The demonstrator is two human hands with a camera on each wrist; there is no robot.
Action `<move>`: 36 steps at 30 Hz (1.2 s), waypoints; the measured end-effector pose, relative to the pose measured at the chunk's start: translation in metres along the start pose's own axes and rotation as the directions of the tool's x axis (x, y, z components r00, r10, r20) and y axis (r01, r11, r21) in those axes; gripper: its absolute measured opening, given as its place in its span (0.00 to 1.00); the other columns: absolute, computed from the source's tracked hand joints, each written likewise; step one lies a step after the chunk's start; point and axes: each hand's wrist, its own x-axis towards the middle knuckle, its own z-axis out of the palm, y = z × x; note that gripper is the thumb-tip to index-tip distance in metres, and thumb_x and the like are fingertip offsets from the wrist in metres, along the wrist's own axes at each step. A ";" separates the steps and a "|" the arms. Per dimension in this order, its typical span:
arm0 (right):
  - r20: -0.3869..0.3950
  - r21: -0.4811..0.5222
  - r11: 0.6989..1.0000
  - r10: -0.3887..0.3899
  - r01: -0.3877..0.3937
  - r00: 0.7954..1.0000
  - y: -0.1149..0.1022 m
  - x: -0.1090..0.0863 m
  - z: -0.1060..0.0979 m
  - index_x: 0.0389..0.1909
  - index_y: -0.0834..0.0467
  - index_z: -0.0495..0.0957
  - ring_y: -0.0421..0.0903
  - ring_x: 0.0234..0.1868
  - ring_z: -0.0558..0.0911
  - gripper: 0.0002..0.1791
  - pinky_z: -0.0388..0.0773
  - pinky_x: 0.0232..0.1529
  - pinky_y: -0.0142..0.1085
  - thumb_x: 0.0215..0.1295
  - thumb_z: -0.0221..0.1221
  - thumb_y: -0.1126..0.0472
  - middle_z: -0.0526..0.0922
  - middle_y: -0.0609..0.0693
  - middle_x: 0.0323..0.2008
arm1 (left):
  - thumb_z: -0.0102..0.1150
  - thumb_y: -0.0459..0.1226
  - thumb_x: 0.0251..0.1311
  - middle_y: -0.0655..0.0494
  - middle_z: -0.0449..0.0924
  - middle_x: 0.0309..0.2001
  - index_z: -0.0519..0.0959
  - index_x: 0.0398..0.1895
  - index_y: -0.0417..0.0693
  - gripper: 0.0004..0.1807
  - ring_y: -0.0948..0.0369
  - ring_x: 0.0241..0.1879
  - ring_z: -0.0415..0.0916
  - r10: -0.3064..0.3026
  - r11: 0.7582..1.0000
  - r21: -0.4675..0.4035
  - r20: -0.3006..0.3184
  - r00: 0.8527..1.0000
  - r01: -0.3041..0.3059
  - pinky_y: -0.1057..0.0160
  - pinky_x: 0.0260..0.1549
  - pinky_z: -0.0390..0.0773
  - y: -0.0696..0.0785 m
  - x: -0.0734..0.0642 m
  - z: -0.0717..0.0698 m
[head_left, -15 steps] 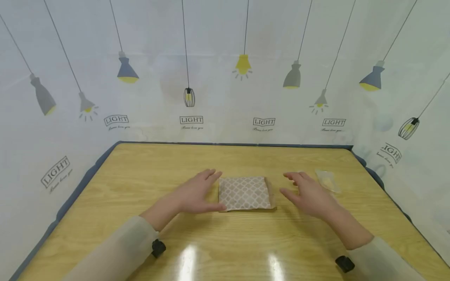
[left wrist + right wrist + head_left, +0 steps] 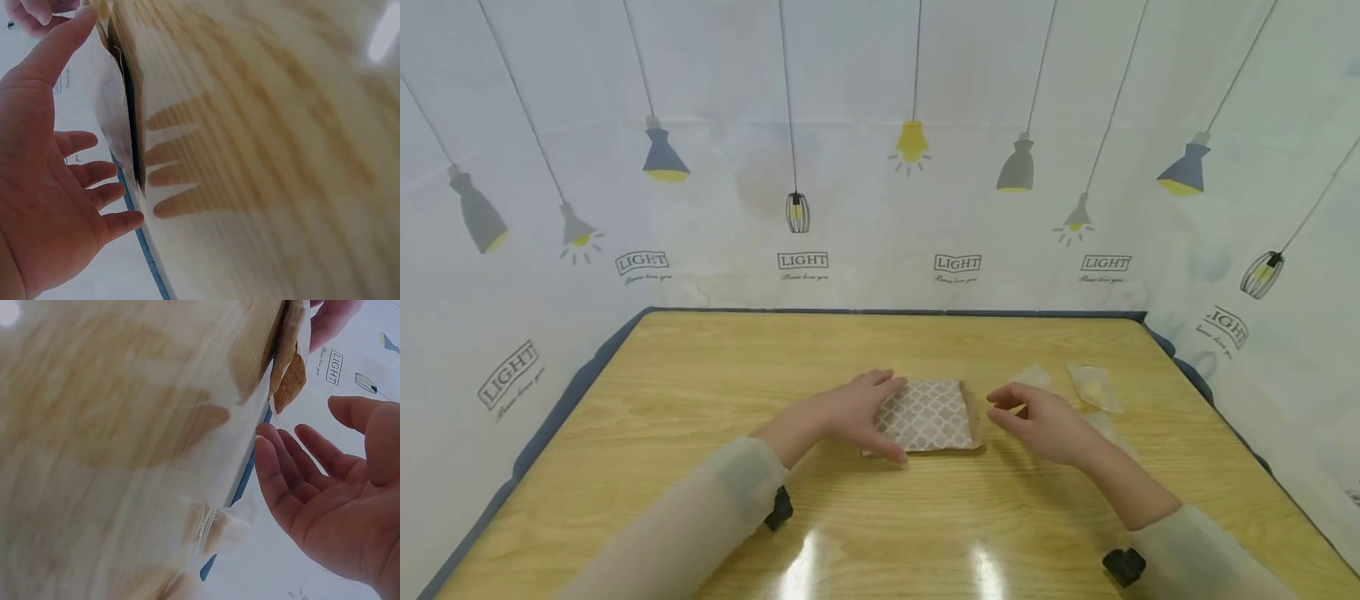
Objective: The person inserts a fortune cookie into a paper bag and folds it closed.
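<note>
A flat paper bag [image 2: 934, 417] with a white lattice pattern lies on the wooden table, its brown open end toward the right. My left hand [image 2: 850, 410] is over the bag's left side, fingers spread and thumb along the near edge. In the left wrist view the fingers [image 2: 90, 172] stay straight beside the bag and grip nothing. To the right of the brown end [image 2: 291, 386] is my right hand [image 2: 1047, 423], its fingers loosely bent with nothing between them. A gap shows between that hand and the bag.
A small clear packet [image 2: 1094, 388] with pale contents lies beyond the right hand. More clear plastic [image 2: 1033, 377] shows behind that hand, and another piece [image 2: 1108, 429] by its wrist. A printed curtain [image 2: 880, 183] surrounds the table [image 2: 760, 350].
My left hand has moved right, over the bag's left side. The right hand has shifted slightly left toward the brown end with its fingers drawn closer together, exposing more clear plastic.
</note>
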 end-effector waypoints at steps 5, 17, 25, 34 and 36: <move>0.025 0.034 0.999 0.012 -0.013 1.000 0.000 0.003 0.002 0.69 0.60 0.80 0.50 0.52 0.88 0.23 0.88 0.48 0.45 0.85 0.58 0.50 0.86 0.58 0.60 | 0.78 0.66 0.56 0.41 0.48 0.90 0.51 0.91 0.50 0.68 0.42 0.88 0.49 -0.019 1.000 -0.003 0.020 1.000 0.019 0.41 0.86 0.53 0.000 0.003 -0.001; 0.031 0.180 0.983 0.028 -0.034 0.999 -0.002 0.006 0.004 0.70 0.59 0.80 0.49 0.52 0.87 0.24 0.88 0.46 0.41 0.85 0.59 0.49 0.84 0.59 0.63 | 0.82 0.57 0.57 0.42 0.60 0.83 0.57 0.89 0.49 0.62 0.44 0.81 0.61 -0.029 0.995 -0.099 -0.042 0.999 0.025 0.41 0.81 0.67 -0.004 -0.004 -0.006; 0.015 0.372 0.928 -0.020 0.013 1.000 -0.007 0.010 0.007 0.72 0.58 0.79 0.61 0.66 0.84 0.23 0.90 0.58 0.49 0.85 0.60 0.52 0.79 0.64 0.72 | 0.85 0.51 0.54 0.41 0.63 0.79 0.57 0.88 0.50 0.62 0.46 0.73 0.69 -0.005 0.987 -0.159 -0.164 0.986 -0.022 0.40 0.75 0.73 -0.014 -0.017 -0.006; 0.005 0.451 0.889 -0.087 0.075 0.996 -0.018 0.016 0.017 0.68 0.60 0.83 0.59 0.61 0.88 0.19 0.91 0.54 0.44 0.85 0.59 0.58 0.86 0.63 0.64 | 0.86 0.49 0.53 0.45 0.67 0.72 0.60 0.87 0.50 0.60 0.51 0.67 0.71 0.050 0.972 -0.213 -0.235 0.971 -0.102 0.42 0.71 0.78 -0.014 -0.031 -0.003; -0.018 0.452 0.888 -0.081 0.081 0.997 -0.020 0.018 0.019 0.67 0.62 0.84 0.57 0.56 0.89 0.18 0.91 0.50 0.40 0.84 0.59 0.61 0.88 0.63 0.61 | 0.86 0.48 0.53 0.46 0.67 0.71 0.61 0.86 0.51 0.59 0.52 0.66 0.72 0.062 0.967 -0.226 -0.238 0.969 -0.118 0.43 0.70 0.79 -0.012 -0.033 -0.003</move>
